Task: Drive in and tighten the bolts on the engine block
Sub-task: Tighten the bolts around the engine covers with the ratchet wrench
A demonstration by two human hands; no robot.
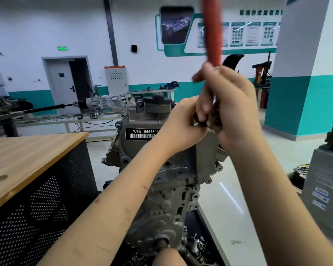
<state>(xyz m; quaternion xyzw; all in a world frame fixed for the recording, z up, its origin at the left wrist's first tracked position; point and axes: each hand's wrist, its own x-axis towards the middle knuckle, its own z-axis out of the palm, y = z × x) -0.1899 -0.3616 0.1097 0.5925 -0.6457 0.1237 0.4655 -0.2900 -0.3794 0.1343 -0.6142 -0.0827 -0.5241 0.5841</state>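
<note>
A grey engine block [161, 181] stands upright in front of me, with a black label reading CFB 666660 near its top. My right hand [233, 110] grips the lower end of a red-handled wrench [211, 31] that points up, blurred by motion. My left hand [183, 125] is closed around the tool's head at the top right corner of the block. The bolt under the tool is hidden by my fingers.
A wooden-topped cabinet with perforated black sides [33, 169] stands at the left. A grey box [325, 189] sits at the right. A gearbox on a bench [98, 102] and a teal-and-white pillar [300, 73] lie behind.
</note>
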